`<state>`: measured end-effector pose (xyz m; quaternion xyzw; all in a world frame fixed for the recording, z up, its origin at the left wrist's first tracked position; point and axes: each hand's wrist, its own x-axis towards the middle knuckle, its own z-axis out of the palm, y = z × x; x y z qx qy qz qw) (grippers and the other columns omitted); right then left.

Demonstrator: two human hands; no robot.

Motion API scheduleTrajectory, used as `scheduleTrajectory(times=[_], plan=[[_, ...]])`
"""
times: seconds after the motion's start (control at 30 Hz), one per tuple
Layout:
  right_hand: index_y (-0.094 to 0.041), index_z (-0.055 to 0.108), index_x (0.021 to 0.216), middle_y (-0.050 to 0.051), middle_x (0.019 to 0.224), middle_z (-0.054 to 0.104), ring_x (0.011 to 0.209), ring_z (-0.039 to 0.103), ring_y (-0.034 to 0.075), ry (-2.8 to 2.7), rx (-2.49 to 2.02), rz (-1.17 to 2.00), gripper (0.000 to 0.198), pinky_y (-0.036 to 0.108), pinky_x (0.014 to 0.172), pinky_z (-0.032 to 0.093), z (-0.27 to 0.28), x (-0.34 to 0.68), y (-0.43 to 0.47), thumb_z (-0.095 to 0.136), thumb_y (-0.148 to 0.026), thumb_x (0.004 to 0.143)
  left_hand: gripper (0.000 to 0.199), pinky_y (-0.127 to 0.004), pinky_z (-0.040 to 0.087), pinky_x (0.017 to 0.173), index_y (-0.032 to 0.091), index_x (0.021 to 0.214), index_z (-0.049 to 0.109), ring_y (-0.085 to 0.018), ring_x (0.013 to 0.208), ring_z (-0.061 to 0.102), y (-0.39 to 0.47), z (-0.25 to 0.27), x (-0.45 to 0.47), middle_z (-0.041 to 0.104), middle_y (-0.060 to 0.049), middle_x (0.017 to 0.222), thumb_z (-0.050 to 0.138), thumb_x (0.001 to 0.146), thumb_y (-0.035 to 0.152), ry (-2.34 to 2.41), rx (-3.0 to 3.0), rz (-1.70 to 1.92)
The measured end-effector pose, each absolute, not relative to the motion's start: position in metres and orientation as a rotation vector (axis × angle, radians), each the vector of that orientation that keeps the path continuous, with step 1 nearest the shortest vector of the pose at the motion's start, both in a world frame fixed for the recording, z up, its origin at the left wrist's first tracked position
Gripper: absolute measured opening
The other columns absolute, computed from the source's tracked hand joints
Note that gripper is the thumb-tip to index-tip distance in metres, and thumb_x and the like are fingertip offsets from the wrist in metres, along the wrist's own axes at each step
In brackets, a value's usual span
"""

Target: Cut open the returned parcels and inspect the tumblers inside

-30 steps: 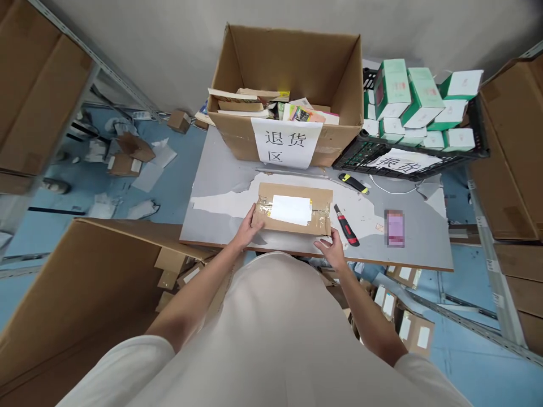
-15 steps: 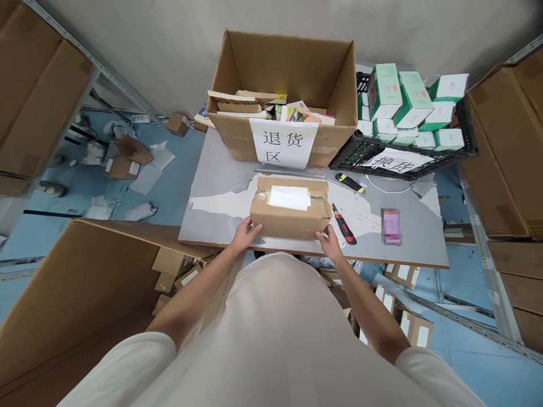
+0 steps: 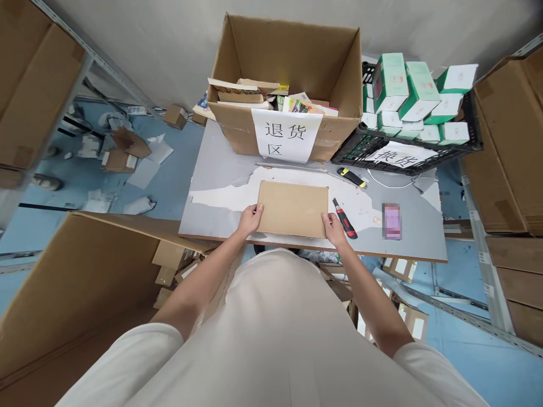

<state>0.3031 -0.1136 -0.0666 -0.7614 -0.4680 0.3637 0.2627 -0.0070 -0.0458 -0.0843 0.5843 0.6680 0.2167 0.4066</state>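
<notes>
A brown cardboard box is held between my two hands over the front of the table, a plain face without a label turned up. My left hand grips its left edge, thumb on top. On the right edge, my right hand holds it the same way. Just right of the box lies a red and black utility knife. A yellow and black utility knife rests farther back.
At the table's back stands a large carton of books with a paper sign. Beside it is a black crate of green and white boxes. A blurred pink item lies right. A big open carton stands at lower left.
The box has been tipped over between my hands: its white-labelled face was up, and now a plain face is. My hands have moved up along its sides. The view has shifted slightly.
</notes>
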Motion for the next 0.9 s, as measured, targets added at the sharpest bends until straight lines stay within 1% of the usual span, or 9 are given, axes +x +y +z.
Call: scheduleTrajectory(times=[0.17,0.23,0.33,0.4,0.47,0.57,0.7,0.8,0.9], plan=[[-0.018,0.059,0.112,0.011,0.1,0.069,0.087,0.064,0.022,-1.008,-1.882,1.186,0.056,0.037,0.077,0.052,-0.084,0.316,-0.132,0.035,-0.062,0.087,0.053,-0.039,0.05,0.088,0.013,0.11,0.066,-0.024,0.1,0.064,-0.056,-0.099,-0.021,0.069,-0.012,0.11,0.034,0.092,0.051,1.548,1.246,0.69],[-0.018,0.056,0.12,0.013,0.108,0.068,0.093,0.065,0.023,-0.976,-1.848,1.186,0.052,0.04,0.082,0.053,-0.094,0.321,-0.145,0.043,-0.054,0.084,0.051,-0.04,0.051,0.089,0.012,0.121,0.061,-0.023,0.1,0.065,-0.064,-0.108,-0.031,0.068,-0.014,0.114,0.043,0.088,0.047,1.493,1.114,0.72],[-0.02,0.053,0.128,0.015,0.124,0.061,0.106,0.063,0.026,-1.053,-1.848,1.199,0.058,0.046,0.091,0.05,-0.107,0.323,-0.162,0.06,-0.039,0.073,0.058,-0.043,0.048,0.096,0.012,0.125,0.058,-0.026,0.11,0.063,-0.079,-0.117,-0.044,0.064,-0.017,0.123,0.063,0.073,0.037,1.469,1.094,0.685],[-0.026,0.052,0.13,0.013,0.132,0.058,0.113,0.06,0.027,-1.106,-1.842,1.248,0.065,0.049,0.096,0.048,-0.112,0.319,-0.17,0.066,-0.033,0.066,0.065,-0.045,0.045,0.102,0.014,0.126,0.058,-0.028,0.118,0.058,-0.09,-0.119,-0.047,0.061,-0.016,0.13,0.07,0.064,0.031,1.39,1.154,0.65],[-0.029,0.051,0.129,0.01,0.132,0.058,0.117,0.058,0.027,-1.131,-1.826,1.281,0.067,0.05,0.1,0.045,-0.115,0.311,-0.174,0.068,-0.031,0.065,0.066,-0.046,0.042,0.106,0.016,0.124,0.059,-0.029,0.123,0.055,-0.1,-0.118,-0.044,0.06,-0.013,0.131,0.073,0.062,0.032,1.298,1.207,0.618],[-0.026,0.053,0.124,0.01,0.123,0.062,0.113,0.059,0.026,-1.132,-1.797,1.27,0.054,0.048,0.096,0.048,-0.114,0.301,-0.173,0.062,-0.039,0.073,0.056,-0.045,0.044,0.104,0.014,0.117,0.062,-0.028,0.118,0.058,-0.108,-0.111,-0.034,0.066,-0.013,0.121,0.07,0.069,0.042,1.246,1.182,0.625],[-0.022,0.057,0.106,0.011,0.11,0.063,0.1,0.061,0.024,-1.221,-1.777,1.2,0.04,0.043,0.087,0.052,-0.094,0.304,-0.167,0.056,-0.052,0.079,0.049,-0.039,0.049,0.094,0.014,0.111,0.064,-0.026,0.109,0.061,-0.102,-0.085,-0.028,0.067,-0.013,0.115,0.063,0.076,0.048,1.295,1.252,0.696],[-0.021,0.056,0.094,0.009,0.098,0.062,0.09,0.06,0.024,-1.364,-1.851,1.061,0.038,0.04,0.082,0.05,-0.065,0.312,-0.156,0.047,-0.058,0.085,0.043,-0.032,0.05,0.082,0.014,0.102,0.066,-0.022,0.096,0.063,-0.087,-0.057,-0.026,0.068,-0.01,0.103,0.055,0.082,0.051,1.442,1.432,0.681],[-0.022,0.051,0.079,0.009,0.083,0.061,0.08,0.057,0.024,-1.55,-2.024,0.856,0.044,0.037,0.076,0.046,-0.04,0.314,-0.136,0.032,-0.061,0.09,0.042,-0.028,0.045,0.071,0.015,0.083,0.067,-0.017,0.075,0.058,-0.069,-0.037,-0.019,0.065,-0.004,0.077,0.048,0.086,0.053,1.635,1.547,0.626]])
